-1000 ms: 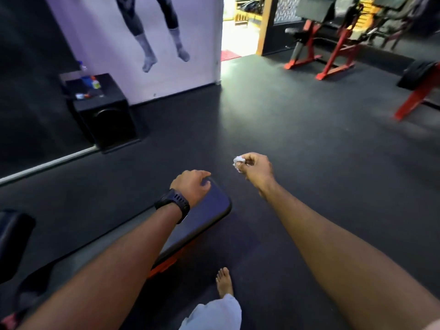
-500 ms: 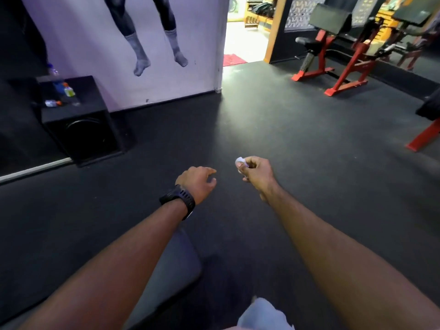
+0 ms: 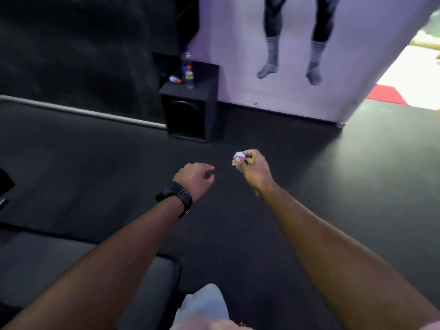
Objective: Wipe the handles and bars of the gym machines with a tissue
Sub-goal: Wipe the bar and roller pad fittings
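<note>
open dark floor (image 3: 309, 186) ahead, black speaker box (image 3: 190, 115) against the wall (image 3: 297, 91) beyond, bench pad (image 3: 159, 287) low left

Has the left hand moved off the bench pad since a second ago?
Yes. It was over the pad's end; now the left hand hangs past the bench pad, over the floor, toward the speaker box.

A black speaker box (image 3: 190, 113) stands on the dark floor (image 3: 333, 186) at the foot of the wall, with bottles (image 3: 189, 70) on its top. Nearer the camera than the box and slightly to its right, the right grip (image 3: 256, 171) pinches a small crumpled white tissue (image 3: 238, 156) between thumb and fingers. Straight in front of the box, the left grip (image 3: 196, 177) hangs with loosely curled fingers, holding nothing, with a black watch (image 3: 175, 196) on its wrist. Right of the box, a wall picture (image 3: 292, 44) shows two legs in socks.
</note>
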